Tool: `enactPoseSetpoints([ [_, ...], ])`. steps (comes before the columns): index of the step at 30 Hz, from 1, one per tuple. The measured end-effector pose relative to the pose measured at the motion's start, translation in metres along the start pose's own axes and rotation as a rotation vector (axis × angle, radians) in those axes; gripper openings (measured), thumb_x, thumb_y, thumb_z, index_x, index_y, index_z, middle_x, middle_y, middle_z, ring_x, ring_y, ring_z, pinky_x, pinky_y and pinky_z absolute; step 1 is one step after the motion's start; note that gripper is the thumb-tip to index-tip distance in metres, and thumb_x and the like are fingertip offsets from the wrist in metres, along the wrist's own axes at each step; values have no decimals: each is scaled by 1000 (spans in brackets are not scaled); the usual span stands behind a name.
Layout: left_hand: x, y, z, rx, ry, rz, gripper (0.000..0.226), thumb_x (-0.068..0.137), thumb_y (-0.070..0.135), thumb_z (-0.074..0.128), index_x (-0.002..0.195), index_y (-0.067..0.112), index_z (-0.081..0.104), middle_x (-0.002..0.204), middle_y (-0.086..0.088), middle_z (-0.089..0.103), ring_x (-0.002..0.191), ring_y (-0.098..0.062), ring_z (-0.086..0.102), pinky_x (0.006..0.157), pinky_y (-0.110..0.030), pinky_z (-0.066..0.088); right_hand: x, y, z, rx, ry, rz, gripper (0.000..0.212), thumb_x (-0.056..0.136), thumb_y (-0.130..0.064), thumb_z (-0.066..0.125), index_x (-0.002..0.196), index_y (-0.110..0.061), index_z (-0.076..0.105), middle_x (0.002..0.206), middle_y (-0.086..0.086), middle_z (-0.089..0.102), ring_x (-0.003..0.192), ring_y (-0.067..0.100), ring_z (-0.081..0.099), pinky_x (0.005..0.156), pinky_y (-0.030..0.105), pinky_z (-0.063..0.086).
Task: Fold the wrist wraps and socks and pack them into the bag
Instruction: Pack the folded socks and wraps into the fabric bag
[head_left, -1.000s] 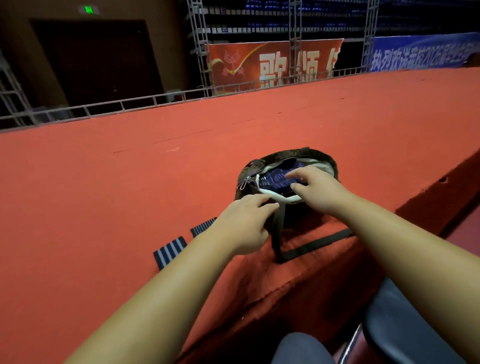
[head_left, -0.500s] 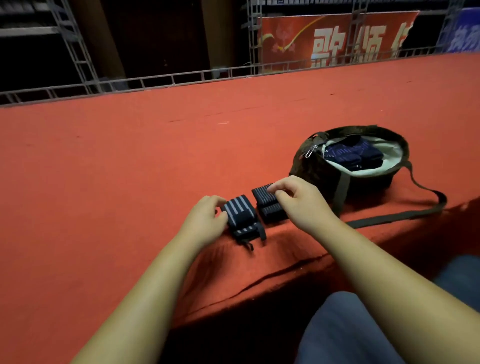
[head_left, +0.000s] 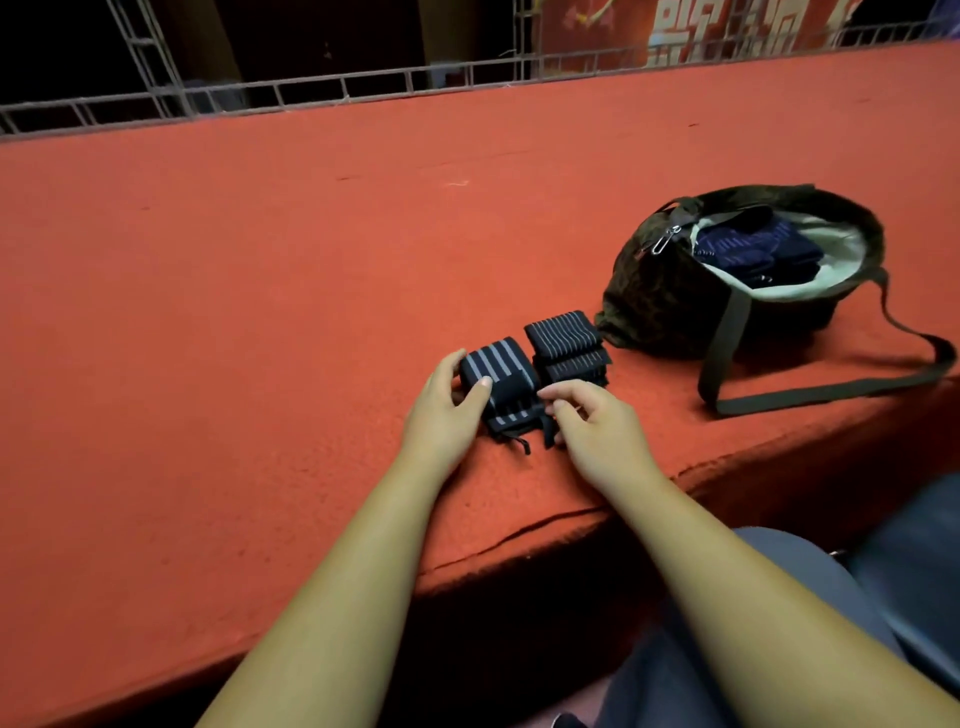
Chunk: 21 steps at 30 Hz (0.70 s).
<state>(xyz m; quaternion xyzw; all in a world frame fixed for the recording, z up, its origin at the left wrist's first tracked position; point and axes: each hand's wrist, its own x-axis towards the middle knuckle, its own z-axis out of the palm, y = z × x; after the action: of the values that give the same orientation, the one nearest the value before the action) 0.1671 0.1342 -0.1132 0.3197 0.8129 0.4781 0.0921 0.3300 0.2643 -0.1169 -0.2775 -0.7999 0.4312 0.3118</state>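
Here, the left hand (head_left: 445, 413) curls its fingers (head_left: 479, 388) round a folded dark wrist wrap with wide grey stripes (head_left: 500, 373) on the red carpet surface (head_left: 260, 312). The right hand (head_left: 600, 434) pinches its black strap (head_left: 548, 435). Just beside it lies a thin-striped folded wrap (head_left: 563, 338), then the open brown cloth bag (head_left: 657, 299) holding blue socks (head_left: 748, 249).

Both bare forearms are reaching forward from the bottom edge, converging. Left hand (head_left: 444, 413) is cupping the folded dark wrist wrap with grey stripes (head_left: 501, 376), thumb lying on top, fingers curling round its far left side. Right hand (head_left: 597, 434) is sitting palm-down, fingers curled, tips pinching the same wrap's near right corner.
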Motion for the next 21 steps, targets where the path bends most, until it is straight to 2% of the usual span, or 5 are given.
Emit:
enactPoseSetpoints([
  [7, -3, -6, 0, -66, 1, -20, 47, 85, 52, 74, 125, 40, 53, 121, 18, 70, 108, 0, 67, 102, -43, 55, 0, 10, 6, -81, 14, -4, 17, 101, -28, 60, 110, -37, 72, 94, -14, 75, 79, 6, 70, 84, 33, 57],
  [12, -2, -8, 1, -123, -26, -41, 46, 81, 56, 75, 120, 44, 54, 119, 17, 71, 108, -3, 69, 101, -45, 56, -3, 11, 4, -46, -8, -66, 41, 102, -30, 62, 141, -43, 60, 97, -13, 71, 79, 7, 68, 83, 31, 56],
  [16, 0, -8, -2, -193, -45, -49, 36, 92, 44, 77, 122, 39, 57, 122, 13, 69, 108, -2, 67, 97, -32, 53, -4, 6, 7, -133, -39, -96, 43, 102, -29, 63, 143, -39, 62, 106, -18, 68, 81, 5, 61, 84, 29, 53],
  [19, 8, -4, -7, -291, -63, -128, 25, 94, 46, 74, 114, 38, 62, 114, 6, 70, 97, -8, 70, 87, -30, 56, -2, 5, 7, -120, -32, -47, 37, 101, -29, 62, 137, -38, 66, 106, -19, 69, 81, 3, 63, 85, 29, 54],
  [21, 14, 1, -10, -351, -92, -205, 29, 93, 46, 76, 115, 36, 60, 108, -2, 68, 82, -13, 66, 69, -30, 58, -2, 5, 7, -131, -35, -44, 33, 101, -33, 61, 134, -40, 67, 106, -21, 69, 81, 2, 64, 84, 30, 54],
])
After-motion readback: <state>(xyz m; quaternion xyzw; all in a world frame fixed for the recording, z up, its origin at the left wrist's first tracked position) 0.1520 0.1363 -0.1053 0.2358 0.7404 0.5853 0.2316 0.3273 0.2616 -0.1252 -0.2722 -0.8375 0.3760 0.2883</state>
